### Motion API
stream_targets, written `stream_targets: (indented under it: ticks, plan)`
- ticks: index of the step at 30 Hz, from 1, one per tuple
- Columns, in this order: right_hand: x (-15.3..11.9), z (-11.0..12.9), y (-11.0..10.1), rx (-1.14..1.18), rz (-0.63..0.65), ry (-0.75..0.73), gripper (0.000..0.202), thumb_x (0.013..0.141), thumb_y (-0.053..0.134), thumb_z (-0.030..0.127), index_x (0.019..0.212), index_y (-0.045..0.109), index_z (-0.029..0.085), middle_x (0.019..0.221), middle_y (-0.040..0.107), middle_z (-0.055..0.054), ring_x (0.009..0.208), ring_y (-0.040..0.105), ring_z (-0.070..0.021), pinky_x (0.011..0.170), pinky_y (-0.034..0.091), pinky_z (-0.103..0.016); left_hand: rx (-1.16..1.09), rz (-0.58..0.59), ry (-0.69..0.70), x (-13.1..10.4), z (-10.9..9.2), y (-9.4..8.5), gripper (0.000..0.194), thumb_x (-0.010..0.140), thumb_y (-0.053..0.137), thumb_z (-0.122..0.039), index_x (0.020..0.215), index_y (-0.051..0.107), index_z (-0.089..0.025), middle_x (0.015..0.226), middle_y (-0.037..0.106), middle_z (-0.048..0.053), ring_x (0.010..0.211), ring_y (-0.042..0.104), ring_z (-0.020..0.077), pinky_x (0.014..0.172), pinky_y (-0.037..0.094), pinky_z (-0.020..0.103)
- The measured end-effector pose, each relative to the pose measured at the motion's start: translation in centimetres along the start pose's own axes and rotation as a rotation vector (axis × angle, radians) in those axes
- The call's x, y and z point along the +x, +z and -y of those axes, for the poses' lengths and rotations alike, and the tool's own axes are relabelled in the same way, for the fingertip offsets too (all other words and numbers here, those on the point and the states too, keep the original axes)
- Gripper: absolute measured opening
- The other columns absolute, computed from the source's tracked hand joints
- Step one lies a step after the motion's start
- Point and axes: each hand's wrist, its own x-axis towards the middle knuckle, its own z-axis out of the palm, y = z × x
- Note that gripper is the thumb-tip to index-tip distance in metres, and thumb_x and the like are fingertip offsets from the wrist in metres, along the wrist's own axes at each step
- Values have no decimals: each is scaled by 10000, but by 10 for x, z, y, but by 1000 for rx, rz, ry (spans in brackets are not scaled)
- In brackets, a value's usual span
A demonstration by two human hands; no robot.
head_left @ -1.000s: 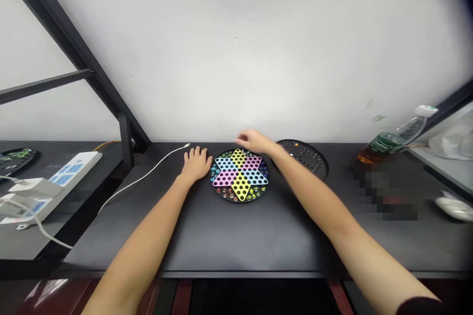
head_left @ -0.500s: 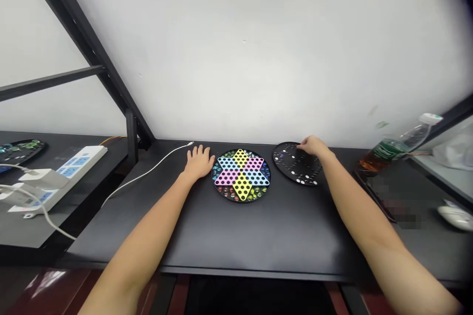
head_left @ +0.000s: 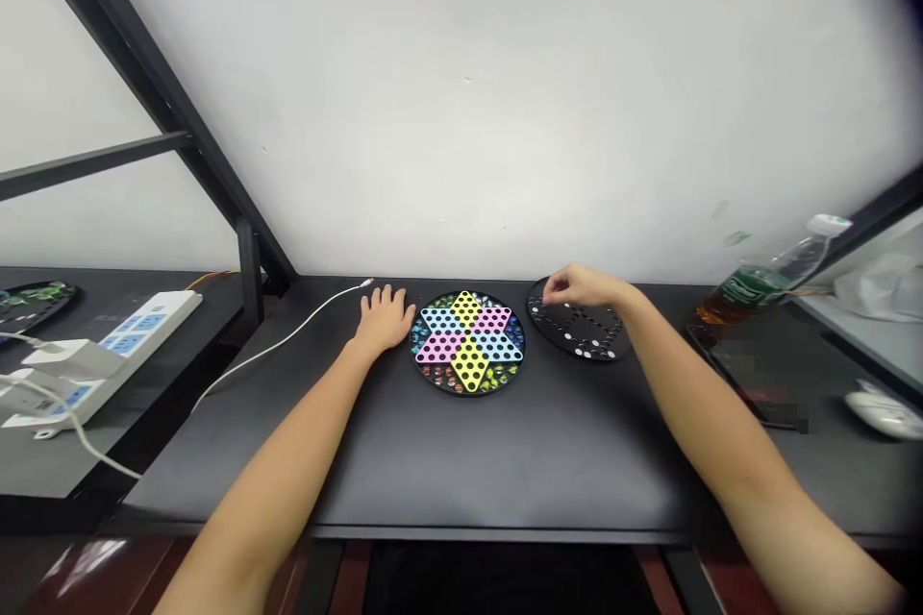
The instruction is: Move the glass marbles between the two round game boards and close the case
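Observation:
My left hand (head_left: 385,318) lies flat on the dark table with its fingers spread, just left of a round board (head_left: 469,343). That board has a star of yellow, pink and blue parts with holes, and coloured marbles around its rim. Over the upper left of a second, black round board (head_left: 586,334) is my right hand (head_left: 573,286), its fingers pinched together. Whatever the fingertips hold, if anything, is too small to make out. Several white pieces sit on the black board, mostly near its lower edge.
A white cable (head_left: 288,334) curves across the table's left part. On the left table are a power strip (head_left: 137,338) with plugs and part of another round board (head_left: 37,306). A tilted bottle (head_left: 757,285), a dark tray-like object and a white mouse (head_left: 884,411) are at right.
My right hand has moved left across the black board, from its top middle to its upper left. My left hand stays flat in its place. The view has shifted slightly.

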Motion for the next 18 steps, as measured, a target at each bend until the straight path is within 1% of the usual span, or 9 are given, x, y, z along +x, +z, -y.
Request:
stream_targets:
  ticks: [2, 3, 5, 7, 10, 14, 16, 18]
  plan:
    - [-6, 25, 10, -10, 143, -137, 288, 757, 682, 443, 857, 755, 184, 845, 741, -38, 781, 642, -186, 729, 473, -271, 4, -4, -2, 0, -1, -1, 578, 999, 284, -456, 1471, 426, -154, 1566, 374, 185, 1450, 319, 372, 1155, 263, 563]
    - [-9, 36, 16, -25, 181, -176, 276, 756, 684, 439, 846, 757, 189, 835, 740, -34, 771, 641, -184, 725, 468, -268, 7, -6, -3, 0, -1, -1, 576, 999, 285, -455, 1469, 428, -153, 1566, 374, 185, 1450, 320, 371, 1154, 265, 560]
    - [-12, 53, 28, -54, 230, -215, 244, 761, 683, 418, 830, 759, 196, 819, 736, -29, 750, 639, -181, 701, 457, -263, 11, -6, -4, 0, -1, -1, 576, 1000, 282, -455, 1470, 428, -155, 1566, 375, 182, 1449, 323, 369, 1154, 267, 557]
    - [-13, 62, 36, -81, 259, -226, 216, 765, 680, 390, 822, 757, 197, 792, 726, -26, 722, 629, -176, 665, 444, -258, 12, -2, -3, 0, 0, -1, 581, 1000, 278, -458, 1473, 425, -155, 1566, 374, 182, 1447, 325, 370, 1153, 268, 558]
    - [-14, 66, 39, -98, 288, -226, 205, 774, 679, 370, 840, 756, 192, 769, 712, -22, 698, 615, -168, 636, 430, -249, 9, -2, 4, 1, 0, 0, 586, 998, 274, -459, 1472, 424, -150, 1566, 369, 189, 1446, 323, 378, 1151, 269, 566]
    - [-14, 60, 34, -60, 349, -216, 265, 779, 699, 411, 908, 772, 192, 824, 733, -25, 735, 629, -169, 655, 434, -245, 9, -6, 2, 1, 0, 0, 588, 996, 270, -456, 1468, 428, -144, 1563, 374, 191, 1446, 322, 382, 1152, 269, 570]
    - [-13, 55, 30, -54, 337, -214, 302, 783, 696, 445, 929, 778, 194, 853, 742, -29, 756, 636, -175, 673, 441, -249, 9, -6, 0, 0, 0, 0, 587, 995, 270, -457, 1468, 428, -146, 1562, 376, 187, 1445, 323, 381, 1153, 270, 568]
    - [-13, 48, 25, -52, 296, -221, 321, 801, 671, 468, 936, 779, 197, 887, 748, -30, 793, 645, -182, 711, 453, -256, 5, -5, 2, 0, -1, -1, 587, 994, 270, -456, 1467, 427, -145, 1564, 373, 188, 1445, 323, 382, 1153, 268, 570]
